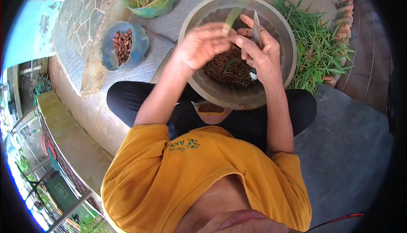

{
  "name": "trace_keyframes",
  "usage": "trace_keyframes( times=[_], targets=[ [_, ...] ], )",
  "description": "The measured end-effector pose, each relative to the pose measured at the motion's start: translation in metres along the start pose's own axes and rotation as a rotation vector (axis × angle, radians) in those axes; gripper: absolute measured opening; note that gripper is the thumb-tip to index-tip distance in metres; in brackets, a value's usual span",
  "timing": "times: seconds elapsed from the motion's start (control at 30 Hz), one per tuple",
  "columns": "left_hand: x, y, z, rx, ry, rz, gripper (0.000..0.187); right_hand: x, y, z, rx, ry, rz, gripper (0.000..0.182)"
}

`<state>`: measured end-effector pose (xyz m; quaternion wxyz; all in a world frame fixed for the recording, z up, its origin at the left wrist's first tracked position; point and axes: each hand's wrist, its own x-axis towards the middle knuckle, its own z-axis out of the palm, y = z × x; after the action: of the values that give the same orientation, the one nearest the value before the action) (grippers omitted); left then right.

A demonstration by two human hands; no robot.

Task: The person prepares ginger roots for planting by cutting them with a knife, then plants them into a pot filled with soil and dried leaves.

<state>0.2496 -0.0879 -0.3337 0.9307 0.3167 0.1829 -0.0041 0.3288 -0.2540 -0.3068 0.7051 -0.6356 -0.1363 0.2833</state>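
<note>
Over a grey basin [280, 25] on my lap, both hands meet. My left hand [202, 44] pinches a thin green stalk [232, 16], which is blurred and points up. My right hand [259, 54] grips a small knife [257, 24], blade upward, right beside the stalk's base. The fingertips of both hands touch. In the basin's bottom lies a heap of brown roots and trimmings [229, 69], partly hidden by my hands.
A blue bowl [108, 57] of reddish-brown bulbs stands at the left on the paved floor. Behind it is a green bowl [163, 4] of green shoots. A pile of green leaves [318, 42] lies right of the basin. A ledge drops off at the left.
</note>
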Motion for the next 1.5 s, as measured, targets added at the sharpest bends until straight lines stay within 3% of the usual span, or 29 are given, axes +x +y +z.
trace_keyframes(
  times=[0.07,0.1,0.23,0.27,0.3,0.33,0.4,0.43,0.6,0.67,0.77,0.83,0.87,0.93,0.97,1.0,1.07,1.13,1.2,1.27,1.33,1.4,1.47,1.5],
  targets=[
    [0.0,-0.026,-0.001,-0.046,0.003,-0.037,0.024,0.0,0.008,-0.009,0.032,-0.088,-0.026,0.026],
    [-0.001,-0.03,-0.002,0.01,0.036,-0.021,0.021,-0.001,0.006,-0.014,-0.088,-0.049,0.024,0.018],
    [-0.008,-0.012,-0.008,0.213,0.18,0.087,0.016,-0.008,0.003,-0.02,-0.258,0.109,-0.046,0.013],
    [-0.009,0.006,-0.009,0.282,0.334,0.214,0.016,-0.009,0.0,-0.019,-0.261,0.127,-0.058,0.013],
    [-0.004,0.027,-0.036,0.295,0.302,0.39,0.017,-0.009,-0.003,-0.019,-0.264,0.149,-0.068,0.013],
    [0.004,0.052,-0.051,0.569,0.43,0.566,0.016,-0.01,-0.003,-0.019,-0.269,0.174,-0.075,0.013],
    [0.02,0.105,-0.087,0.948,0.655,0.727,0.019,-0.007,-0.001,-0.02,-0.297,0.207,-0.095,0.013],
    [0.036,0.127,-0.122,0.903,0.64,0.766,0.023,-0.006,0.0,-0.02,-0.308,0.216,-0.098,0.014],
    [0.051,0.186,-0.207,1.913,1.099,0.234,0.055,-0.001,-0.001,-0.016,-0.349,0.222,-0.083,0.014],
    [0.062,0.188,-0.228,2.02,1.168,0.17,0.06,0.0,0.0,-0.016,-0.362,0.225,-0.08,0.014],
    [0.072,0.185,-0.232,2.104,1.185,0.05,0.058,0.002,0.001,-0.02,-0.345,0.243,-0.092,0.014],
    [0.088,0.212,-0.267,1.998,1.093,-0.11,0.056,0.004,-0.004,-0.023,-0.333,0.273,-0.114,0.014],
    [0.082,0.223,-0.283,2.15,0.975,-0.21,0.054,0.002,-0.007,-0.027,-0.33,0.302,-0.12,0.014],
    [0.088,0.215,-0.267,2.139,1.278,-0.075,0.047,0.0,-0.015,-0.035,-0.325,0.361,-0.178,0.015],
    [0.085,0.213,-0.264,2.141,1.347,0.119,0.05,-0.001,-0.017,-0.041,-0.295,0.391,-0.226,0.015],
    [0.075,0.192,-0.208,1.959,1.345,0.375,0.041,-0.001,-0.018,-0.048,-0.27,0.429,-0.276,0.015],
    [0.09,0.164,-0.164,1.196,0.979,0.587,0.028,-0.003,-0.017,-0.056,-0.212,0.429,-0.349,0.014],
    [0.098,0.118,-0.074,1.186,0.679,0.563,0.017,-0.012,-0.015,-0.052,-0.207,0.321,-0.287,0.012],
    [0.116,0.071,0.002,1.238,0.423,0.587,0.02,-0.013,-0.003,-0.035,-0.246,0.267,-0.527,0.01],
    [0.145,0.038,0.042,1.272,0.215,0.581,0.02,-0.024,-0.005,-0.021,-0.243,0.156,-0.455,0.007],
    [0.16,0.001,0.097,0.989,-0.074,0.297,0.032,-0.03,0.001,-0.011,-0.248,0.146,-0.544,0.004],
    [0.143,-0.033,0.141,0.919,-0.267,0.314,0.032,-0.038,0.009,-0.005,-0.31,0.137,-0.557,0.008],
    [0.148,-0.028,0.132,1.122,-0.489,0.093,0.032,-0.046,0.012,-0.004,-0.341,0.052,-0.5,0.016],
    [0.172,-0.003,0.103,1.337,-0.619,-0.152,0.032,-0.051,0.014,-0.002,-0.365,0.033,-0.489,0.017]
  ],
)
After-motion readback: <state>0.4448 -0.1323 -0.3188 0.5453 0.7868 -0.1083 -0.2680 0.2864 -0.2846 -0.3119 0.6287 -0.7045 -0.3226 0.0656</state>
